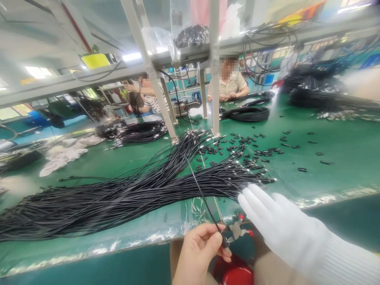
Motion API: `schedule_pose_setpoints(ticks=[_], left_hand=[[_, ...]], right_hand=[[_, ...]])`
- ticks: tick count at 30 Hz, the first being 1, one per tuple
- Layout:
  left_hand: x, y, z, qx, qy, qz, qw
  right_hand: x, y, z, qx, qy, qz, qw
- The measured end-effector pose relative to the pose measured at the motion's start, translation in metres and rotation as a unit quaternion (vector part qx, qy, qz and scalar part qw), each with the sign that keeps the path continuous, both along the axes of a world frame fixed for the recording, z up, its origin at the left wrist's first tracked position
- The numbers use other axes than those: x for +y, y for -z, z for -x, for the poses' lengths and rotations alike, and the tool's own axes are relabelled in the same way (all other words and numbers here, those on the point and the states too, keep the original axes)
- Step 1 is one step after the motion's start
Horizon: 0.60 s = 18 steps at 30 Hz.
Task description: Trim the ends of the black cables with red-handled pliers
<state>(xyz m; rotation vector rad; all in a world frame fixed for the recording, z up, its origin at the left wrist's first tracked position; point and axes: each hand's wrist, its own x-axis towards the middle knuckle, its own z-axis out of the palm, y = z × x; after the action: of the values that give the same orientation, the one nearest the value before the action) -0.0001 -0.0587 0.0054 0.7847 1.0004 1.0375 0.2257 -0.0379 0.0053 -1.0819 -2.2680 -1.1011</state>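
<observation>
Head view. Left hand (199, 253), bare, low at the near table edge: thumb and forefinger pinched tight on the end of a single black cable (202, 194). The pinch sits at the cable's lower tip; from there the cable rises up and to the left, away from the grip, and joins the large cable bundle (118, 198).

That bundle lies beyond and mostly left of the pinch, spread flat across the green table (341, 158), its metal-tipped ends fanned out just above the grip and toward the right hand.

Right hand (276, 221), in a white glove with a white sleeve, sits right of the pinch and a little higher. Fingers extended and held together, flat, holding nothing; fingertips just at the near ends of the bundle. Contact with the cable ends: cannot tell.

Directly below and right of the pinch, between the two hands: a small metal tool (236, 229) with red parts, and under it a red rounded object (234, 273), partly cut off by the frame edge.

Farther from the grip, up and right: small black sleeves (237, 146) scattered loose over the table. Well beyond, coiled cables (246, 114) and a seated person in a striped shirt (230, 85); a second person (142, 95) works further left behind the frame posts.
</observation>
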Motion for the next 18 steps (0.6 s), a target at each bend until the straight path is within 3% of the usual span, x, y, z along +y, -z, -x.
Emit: schedule_pose_setpoints(ticks=[6,11,18], left_hand=[[0.001,0.001,0.002,0.015,0.014,-0.006,1.0],[0.001,0.001,0.002,0.014,0.007,0.002,1.0],[0.0,0.0,0.001,0.001,-0.008,0.02,1.0]], right_hand=[[0.0,-0.002,0.007,0.004,0.037,-0.013,0.999],[-0.003,0.002,0.01,-0.033,0.084,0.05,0.995],[0.005,-0.021,0.014,-0.07,0.073,0.003,0.995]])
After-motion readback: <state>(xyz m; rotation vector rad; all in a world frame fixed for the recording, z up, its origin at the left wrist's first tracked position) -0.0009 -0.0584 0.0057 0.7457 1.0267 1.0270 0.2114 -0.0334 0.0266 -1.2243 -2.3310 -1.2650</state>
